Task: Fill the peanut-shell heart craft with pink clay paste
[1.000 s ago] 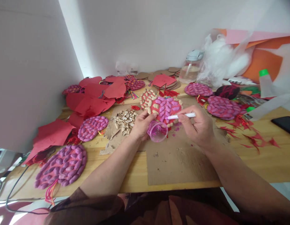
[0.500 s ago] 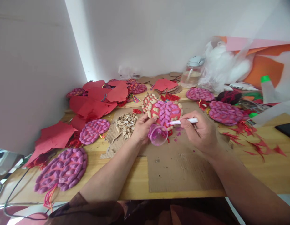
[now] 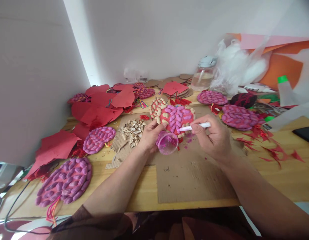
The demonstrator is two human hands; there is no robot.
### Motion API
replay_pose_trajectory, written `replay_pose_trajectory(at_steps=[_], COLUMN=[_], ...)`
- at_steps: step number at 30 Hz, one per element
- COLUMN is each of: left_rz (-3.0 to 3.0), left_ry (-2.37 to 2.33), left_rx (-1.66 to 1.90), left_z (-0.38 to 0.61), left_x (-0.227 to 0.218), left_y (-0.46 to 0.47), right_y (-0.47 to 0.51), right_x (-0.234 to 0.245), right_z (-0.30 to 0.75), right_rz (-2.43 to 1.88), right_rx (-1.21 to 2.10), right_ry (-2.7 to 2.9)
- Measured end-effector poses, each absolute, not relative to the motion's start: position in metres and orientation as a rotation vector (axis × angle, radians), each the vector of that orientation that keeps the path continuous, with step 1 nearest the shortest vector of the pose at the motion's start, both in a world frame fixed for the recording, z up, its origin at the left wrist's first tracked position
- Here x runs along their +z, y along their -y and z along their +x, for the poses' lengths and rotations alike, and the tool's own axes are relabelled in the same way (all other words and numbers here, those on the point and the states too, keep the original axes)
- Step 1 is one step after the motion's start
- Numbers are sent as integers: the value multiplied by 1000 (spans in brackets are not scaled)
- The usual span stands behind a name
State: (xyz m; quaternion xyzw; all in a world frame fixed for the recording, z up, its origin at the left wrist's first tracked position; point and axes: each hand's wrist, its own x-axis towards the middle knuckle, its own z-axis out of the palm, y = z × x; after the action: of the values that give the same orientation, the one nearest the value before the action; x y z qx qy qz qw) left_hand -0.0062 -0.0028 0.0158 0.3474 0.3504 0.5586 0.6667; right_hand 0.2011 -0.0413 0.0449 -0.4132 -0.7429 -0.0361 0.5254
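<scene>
My right hand [image 3: 213, 136] grips a white paintbrush [image 3: 195, 126], its pink-stained tip touching a peanut shell on a red disc [image 3: 178, 118]. Shells in the disc's middle are bright pink; those around its edge are still tan. A clear plastic cup [image 3: 168, 144] smeared with pink paint is tilted below the disc. Closed fingers of my left hand [image 3: 151, 135] are at the disc's lower left edge and at the cup; which of the two they grip is partly hidden. A second disc with tan shells [image 3: 158, 108] lies behind.
Cardboard [image 3: 194, 180] spotted with pink lies under the work. Loose peanut shells [image 3: 134, 131] are piled to the left. Finished-looking pink discs [image 3: 65, 181], red paper [image 3: 94, 113] and a phone [image 3: 304, 135] surround it. A water bottle [image 3: 203, 75] stands at the back.
The whole view has shifted slightly. My right hand keeps the brush on nearly the same shell, and the cup and left hand hold nearly the same place.
</scene>
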Motion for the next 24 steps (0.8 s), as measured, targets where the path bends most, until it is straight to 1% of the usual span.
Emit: replay_pose_trajectory(at_steps=[4, 9, 24], left_rz=[790, 757, 843], left_ry=[-804, -811, -848], left_rx=[1239, 1299, 1348], left_z=[-7, -8, -3], left_x=[16, 18, 16], left_y=[3, 2, 5], right_y=[41, 43, 45], right_x=[43, 44, 44], right_z=[203, 202, 199], right_rz=[-1013, -1033, -961], right_rx=[-64, -80, -126], right_ry=[1770, 1790, 1922])
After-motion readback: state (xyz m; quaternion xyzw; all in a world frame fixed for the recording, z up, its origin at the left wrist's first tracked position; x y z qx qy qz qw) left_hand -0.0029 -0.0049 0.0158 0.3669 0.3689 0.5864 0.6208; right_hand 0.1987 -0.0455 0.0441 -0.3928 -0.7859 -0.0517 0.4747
